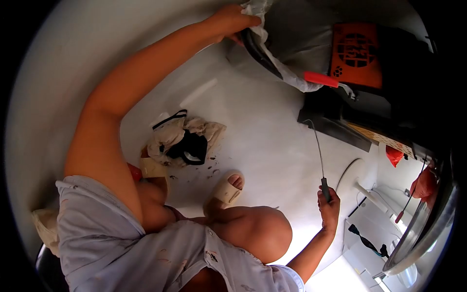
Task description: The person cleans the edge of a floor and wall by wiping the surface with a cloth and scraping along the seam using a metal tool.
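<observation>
At the top, my left hand (233, 22) grips the edge of a whitish plastic liner (292, 78) over a dark curved rim (260, 53). My right hand (328, 209), at the lower right, is closed around the dark handle of a thin metal rod (318, 143), whose bent tip points up and left. The rod's tip lies in front of or near a dark ledge (335, 126); contact cannot be made out. A red handle (321, 79) sits beside the liner, right of my left hand.
Crumpled cloth (168, 141) with a black piece lies on the floor among dark scraps, near my slippered foot (228, 187). An orange panel (355, 53) is at the upper right. A white round base (350, 180), red bags (423, 185) and a metal rim (423, 248) stand right.
</observation>
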Demonstrator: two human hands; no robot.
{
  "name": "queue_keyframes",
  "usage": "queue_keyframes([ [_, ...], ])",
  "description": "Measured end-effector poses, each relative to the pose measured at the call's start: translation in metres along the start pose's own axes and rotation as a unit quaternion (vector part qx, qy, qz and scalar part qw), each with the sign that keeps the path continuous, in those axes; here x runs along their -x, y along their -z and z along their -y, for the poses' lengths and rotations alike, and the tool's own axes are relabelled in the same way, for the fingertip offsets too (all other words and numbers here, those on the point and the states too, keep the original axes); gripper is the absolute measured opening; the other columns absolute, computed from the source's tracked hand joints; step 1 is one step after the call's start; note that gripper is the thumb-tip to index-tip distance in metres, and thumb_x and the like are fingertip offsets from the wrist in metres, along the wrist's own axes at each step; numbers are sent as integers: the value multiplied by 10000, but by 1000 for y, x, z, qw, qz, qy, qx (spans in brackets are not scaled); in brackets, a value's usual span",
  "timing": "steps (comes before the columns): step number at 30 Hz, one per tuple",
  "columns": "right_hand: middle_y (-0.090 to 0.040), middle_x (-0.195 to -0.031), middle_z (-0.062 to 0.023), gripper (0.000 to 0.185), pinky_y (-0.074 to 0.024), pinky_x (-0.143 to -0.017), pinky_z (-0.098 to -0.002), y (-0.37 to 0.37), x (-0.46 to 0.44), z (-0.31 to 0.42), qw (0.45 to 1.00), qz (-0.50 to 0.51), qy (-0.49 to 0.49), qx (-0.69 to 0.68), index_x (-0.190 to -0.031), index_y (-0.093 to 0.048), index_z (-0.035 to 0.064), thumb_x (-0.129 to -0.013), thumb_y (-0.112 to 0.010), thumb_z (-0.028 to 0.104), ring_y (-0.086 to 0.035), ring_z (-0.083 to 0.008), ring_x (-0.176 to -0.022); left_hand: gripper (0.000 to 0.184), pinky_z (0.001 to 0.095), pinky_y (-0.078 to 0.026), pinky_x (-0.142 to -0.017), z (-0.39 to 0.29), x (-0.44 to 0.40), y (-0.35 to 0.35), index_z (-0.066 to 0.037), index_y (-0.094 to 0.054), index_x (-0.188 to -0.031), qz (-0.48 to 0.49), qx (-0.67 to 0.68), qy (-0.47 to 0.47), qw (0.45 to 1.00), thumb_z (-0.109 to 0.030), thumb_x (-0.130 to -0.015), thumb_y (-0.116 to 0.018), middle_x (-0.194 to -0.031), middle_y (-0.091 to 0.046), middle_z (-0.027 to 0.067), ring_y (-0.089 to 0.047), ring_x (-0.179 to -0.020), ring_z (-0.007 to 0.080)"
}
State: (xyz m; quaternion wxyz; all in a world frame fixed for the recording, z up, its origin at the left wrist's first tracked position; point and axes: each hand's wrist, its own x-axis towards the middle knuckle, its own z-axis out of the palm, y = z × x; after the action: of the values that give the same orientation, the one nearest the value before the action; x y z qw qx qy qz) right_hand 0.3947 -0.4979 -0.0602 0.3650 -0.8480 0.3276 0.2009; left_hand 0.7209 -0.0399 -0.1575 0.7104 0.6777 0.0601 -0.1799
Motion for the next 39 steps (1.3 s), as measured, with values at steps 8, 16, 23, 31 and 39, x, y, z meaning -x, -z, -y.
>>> queue_keyframes([
  [8, -528, -732, 59, 218, -365, -590, -210, -42, -20, 11, 997, 76, 8, -19, -1137, -676, 40, -943, -680, 139, -449, -47, -647, 284, 348, -565, -619, 25, -11, 9, -23, -685, -969, 50, 58, -7, 997, -303, -929, -655, -893, -676, 75, -661, -789, 181],
  [16, -550, -782, 49, 208, -398, -627, -228, -103, -77, -23, 992, 104, 76, 11, -1146, -659, 52, -957, -672, 141, -481, -59, -691, 342, 328, -544, -586, 24, 7, 16, -5, -681, -987, 33, -18, 25, 999, -337, -909, -660, -811, -664, 72, -635, -654, 185],
  [23, -628, -694, -52, 184, -502, -586, -344, -186, -110, -91, 976, 181, 25, 119, -910, -592, 66, -925, -676, 228, -593, -174, -581, 716, 383, -591, -840, 28, 47, 48, 12, -610, -1196, 140, 29, 42, 989, -647, -916, -607, -1029, -663, 148, -664, -852, 237],
  [31, -705, -956, -218, 625, -538, -831, -478, -256, -83, -193, 952, 148, -61, 260, -1011, -575, -16, -800, -815, 522, -696, -384, -926, 988, 587, -365, -1135, 171, 108, 39, -190, -361, -1539, 349, -264, 107, 893, -566, -754, -828, -1618, -248, 195, -323, -1460, 358],
  [39, -690, -949, -249, 753, -511, -876, -495, -268, -87, -269, 936, 120, -240, 229, -956, -635, -43, -721, -799, 654, -667, -408, -968, 1219, 807, -269, -1061, 242, 228, 20, -409, -241, -1585, 370, -625, -36, 686, -455, -587, -939, -1702, 55, 58, 24, -1547, 401],
])
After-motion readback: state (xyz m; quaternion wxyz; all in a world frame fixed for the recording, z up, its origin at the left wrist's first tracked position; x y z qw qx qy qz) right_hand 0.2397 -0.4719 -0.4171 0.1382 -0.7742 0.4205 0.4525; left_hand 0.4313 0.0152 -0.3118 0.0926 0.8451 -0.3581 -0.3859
